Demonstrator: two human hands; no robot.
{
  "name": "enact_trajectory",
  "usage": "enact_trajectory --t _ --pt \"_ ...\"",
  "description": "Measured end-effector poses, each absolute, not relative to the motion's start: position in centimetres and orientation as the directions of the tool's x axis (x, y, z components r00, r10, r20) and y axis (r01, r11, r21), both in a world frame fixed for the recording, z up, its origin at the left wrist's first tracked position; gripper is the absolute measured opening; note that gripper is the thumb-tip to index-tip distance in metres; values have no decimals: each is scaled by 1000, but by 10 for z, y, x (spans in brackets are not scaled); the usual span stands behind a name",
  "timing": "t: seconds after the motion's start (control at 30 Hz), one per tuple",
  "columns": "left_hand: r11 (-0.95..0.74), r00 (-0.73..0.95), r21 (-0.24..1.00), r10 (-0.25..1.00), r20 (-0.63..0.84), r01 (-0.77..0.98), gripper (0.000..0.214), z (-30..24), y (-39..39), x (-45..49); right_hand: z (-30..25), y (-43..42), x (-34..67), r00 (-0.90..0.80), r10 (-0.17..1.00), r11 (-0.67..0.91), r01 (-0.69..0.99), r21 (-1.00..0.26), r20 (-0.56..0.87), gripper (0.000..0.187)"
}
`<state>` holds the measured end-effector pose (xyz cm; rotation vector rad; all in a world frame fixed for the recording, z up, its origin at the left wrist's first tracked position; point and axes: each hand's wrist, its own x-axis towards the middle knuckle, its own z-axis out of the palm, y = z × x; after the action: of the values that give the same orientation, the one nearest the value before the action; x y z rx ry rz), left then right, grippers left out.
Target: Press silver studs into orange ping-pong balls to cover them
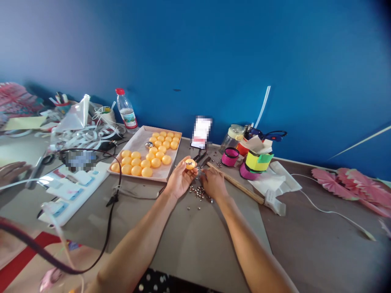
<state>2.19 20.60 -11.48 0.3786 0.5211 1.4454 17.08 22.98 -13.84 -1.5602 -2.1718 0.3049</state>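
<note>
My left hand (180,178) is closed around a small orange ball (190,164), which has bits of shiny metal on its upper face. Just to the right, my right hand (215,183) is palm down over the table, its fingers curled; what they hold, if anything, is hidden. Small silver studs (198,192) lie scattered between and below my hands. Left of them stands a shallow white tray (165,175) with many orange balls (146,172) in two groups. Among these sits one ball covered in silver (149,145).
A phone (201,132) leans against the blue wall. A wooden stick (241,187) lies beside my right forearm, near pink and yellow tape rolls (256,161). A bottle (126,112), a power strip (76,191) and a dark cable (117,187) are leftward. Another person's hand (14,173) rests far left.
</note>
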Motion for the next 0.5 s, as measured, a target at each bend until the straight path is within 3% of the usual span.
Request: enact_trajectory --t 0.07,0.2,0.5 --pt "99 52 552 994 -99 -828 40 -115 206 22 -137 226 168 -292 942 330 894 -304 164 25" --pt "105 70 575 994 -83 -812 43 -117 205 24 -134 221 160 -358 924 380 898 -221 132 24" --pt "113 75 581 993 -90 -806 48 -117 205 24 -134 221 153 -356 914 399 874 -277 194 21"
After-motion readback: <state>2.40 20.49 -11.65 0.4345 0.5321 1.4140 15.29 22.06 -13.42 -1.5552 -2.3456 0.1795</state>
